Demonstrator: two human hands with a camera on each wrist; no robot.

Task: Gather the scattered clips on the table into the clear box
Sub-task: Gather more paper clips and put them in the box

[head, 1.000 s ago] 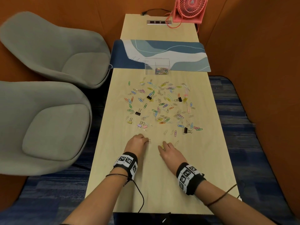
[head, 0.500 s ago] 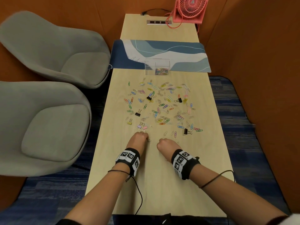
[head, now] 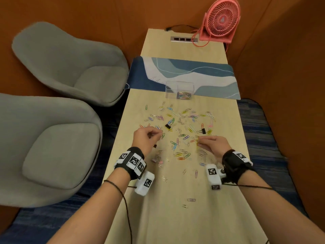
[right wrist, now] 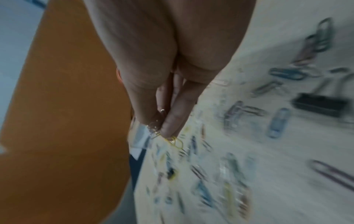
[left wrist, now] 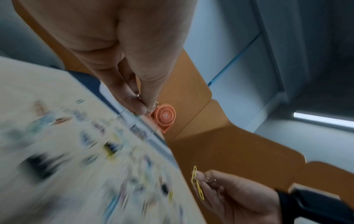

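Many coloured paper clips and a few black binder clips lie scattered on the light wood table. The clear box stands at the near edge of a blue desk mat, with a small heap of clips inside. My left hand is raised above the clips on the left and pinches silver paper clips between thumb and fingers. My right hand hovers on the right and pinches yellow paper clips, also seen as yellow paper clips in the right wrist view.
A blue and white desk mat crosses the table behind the box. A pink fan and a power strip sit at the far end. Two grey chairs stand to the left. Orange walls close in on both sides.
Both hands have lifted off the table near its front edge and moved forward over the scattered clips, each now pinching clips. The camera has moved closer to the table.
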